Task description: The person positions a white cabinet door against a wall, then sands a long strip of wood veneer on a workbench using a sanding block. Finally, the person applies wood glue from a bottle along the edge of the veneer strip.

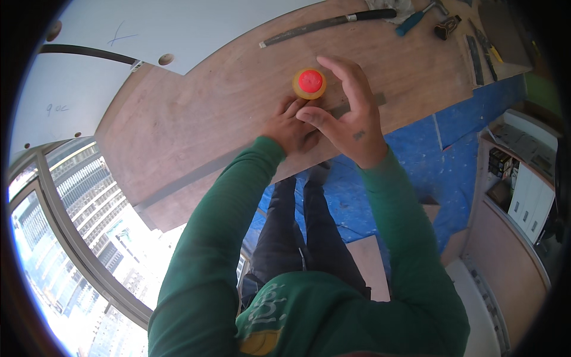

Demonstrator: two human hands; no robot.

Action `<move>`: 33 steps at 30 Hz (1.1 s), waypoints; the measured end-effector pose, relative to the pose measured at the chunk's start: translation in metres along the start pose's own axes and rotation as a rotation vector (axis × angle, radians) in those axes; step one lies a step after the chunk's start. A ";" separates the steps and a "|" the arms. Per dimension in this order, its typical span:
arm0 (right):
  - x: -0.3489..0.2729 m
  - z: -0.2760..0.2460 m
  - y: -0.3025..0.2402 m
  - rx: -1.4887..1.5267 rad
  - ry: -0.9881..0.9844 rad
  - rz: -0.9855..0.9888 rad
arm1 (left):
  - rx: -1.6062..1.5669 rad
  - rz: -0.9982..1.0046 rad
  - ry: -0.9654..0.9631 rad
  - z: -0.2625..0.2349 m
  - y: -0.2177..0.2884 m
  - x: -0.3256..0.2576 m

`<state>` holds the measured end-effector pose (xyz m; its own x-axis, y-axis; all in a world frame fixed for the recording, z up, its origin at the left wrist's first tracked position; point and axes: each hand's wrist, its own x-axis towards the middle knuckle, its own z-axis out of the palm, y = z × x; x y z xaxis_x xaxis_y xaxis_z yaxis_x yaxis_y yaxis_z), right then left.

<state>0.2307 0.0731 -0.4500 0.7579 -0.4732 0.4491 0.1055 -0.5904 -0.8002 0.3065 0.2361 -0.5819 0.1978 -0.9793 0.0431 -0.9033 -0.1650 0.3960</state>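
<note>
Head view: a yellow bottle with red cap (309, 83) stands on the plywood panel (196, 125). Left hand (291, 128) pinches it at its base, fingers closed. Right hand (348, 113) arches over it, fingers spread. A dark rod (327, 24) lies well beyond.

Bright daylight from window (71, 238) at lower left, glare there; fisheye bending, dark vignette at rim.

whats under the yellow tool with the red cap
Under the yellow tool with the red cap lies the brown plywood sheet. The left hand and right hand cover its lower part, so its tip and what it touches cannot be seen.
</note>
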 end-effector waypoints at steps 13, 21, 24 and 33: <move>-0.004 0.005 0.038 0.224 -0.269 -0.005 | -0.006 0.049 0.041 -0.003 0.001 -0.001; -0.001 0.000 0.046 0.434 -0.403 0.090 | -0.024 0.047 0.004 0.000 0.000 -0.001; -0.012 0.012 0.046 0.303 -0.366 0.101 | -0.074 0.013 -0.065 0.003 -0.004 -0.005; -0.037 0.043 0.053 0.156 -0.029 0.366 | 0.004 0.038 0.001 0.001 -0.001 -0.001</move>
<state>0.2354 0.0873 -0.5261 0.7811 -0.6141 0.1133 -0.0799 -0.2782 -0.9572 0.3066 0.2374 -0.5830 0.1633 -0.9848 0.0589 -0.9118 -0.1279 0.3902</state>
